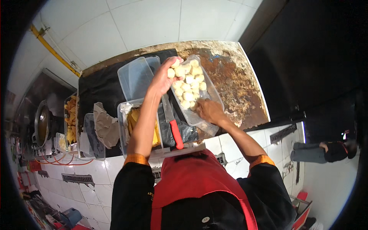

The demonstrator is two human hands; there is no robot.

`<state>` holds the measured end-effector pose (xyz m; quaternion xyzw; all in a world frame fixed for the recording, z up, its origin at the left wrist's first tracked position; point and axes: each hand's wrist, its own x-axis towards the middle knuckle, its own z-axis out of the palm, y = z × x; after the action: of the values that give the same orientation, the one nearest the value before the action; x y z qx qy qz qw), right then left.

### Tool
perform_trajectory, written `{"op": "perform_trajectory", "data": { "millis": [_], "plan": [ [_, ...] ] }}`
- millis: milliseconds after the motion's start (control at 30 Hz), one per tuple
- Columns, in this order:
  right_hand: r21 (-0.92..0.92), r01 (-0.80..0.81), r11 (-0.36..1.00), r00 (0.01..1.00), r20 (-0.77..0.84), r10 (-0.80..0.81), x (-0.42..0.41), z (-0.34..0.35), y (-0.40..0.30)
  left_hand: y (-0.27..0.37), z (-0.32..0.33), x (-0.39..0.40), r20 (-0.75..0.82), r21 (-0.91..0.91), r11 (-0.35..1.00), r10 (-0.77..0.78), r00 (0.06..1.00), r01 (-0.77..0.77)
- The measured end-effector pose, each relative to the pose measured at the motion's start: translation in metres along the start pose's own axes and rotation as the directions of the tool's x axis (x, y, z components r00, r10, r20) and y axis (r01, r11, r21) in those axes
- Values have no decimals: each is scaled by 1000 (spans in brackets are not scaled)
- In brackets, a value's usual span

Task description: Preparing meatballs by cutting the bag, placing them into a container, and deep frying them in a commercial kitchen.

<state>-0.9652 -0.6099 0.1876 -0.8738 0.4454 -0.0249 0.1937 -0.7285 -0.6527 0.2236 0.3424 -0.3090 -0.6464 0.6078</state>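
Pale round balls [188, 86], which look like dough or peeled potato, fill much of a clear plastic container [214, 89] lined with a transparent plastic bag [211, 127]. Several of these balls lie cupped in my left hand [163, 77], over the container's far left corner. Inside the near right part, my right hand [211, 112] has its fingers curled down beside the lowest balls. Its fingertips are hidden, so what they grip is unclear. Left of the container lies a knife with a red handle [176, 134], its blade pointing away from me.
Under my left forearm stands a plastic tub [122, 135] of yellow strips. Translucent lids [135, 76] lie behind it. Crumpled brown paper [106, 125], a tray of fried pieces [71, 118] and a pan of liquid [43, 123] are leftward. A person [325, 151] stands far right.
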Motion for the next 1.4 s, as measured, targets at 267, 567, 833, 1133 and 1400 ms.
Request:
{"op": "perform_trajectory", "data": {
  "millis": [267, 567, 833, 1133, 1400],
  "plan": [
    [204, 97, 974, 995, -16, -96, -9, 0, 1, -3, 5, -63, -52, -709, 674, 244, 968, -208],
    [-9, 202, 979, 956, 219, -196, 18, 1, 7, -25, 9, -152, -387, -610, 599, 346, 855, -519],
    [487, 358, 796, 923, -55, -381, 27, -12, 50, -10, 1, -255, -647, -486, 451, 390, 655, -749],
    [943, -263, 203, 866, 324, -382, -7, -28, -231, 7, -39, -338, -670, -488, 273, 491, 556, -829],
    [833, -534, 144, 645, 511, -568, -23, 118, -475, 58, -139, -467, -826, -185, 145, 512, 233, -972]
  ]
}}
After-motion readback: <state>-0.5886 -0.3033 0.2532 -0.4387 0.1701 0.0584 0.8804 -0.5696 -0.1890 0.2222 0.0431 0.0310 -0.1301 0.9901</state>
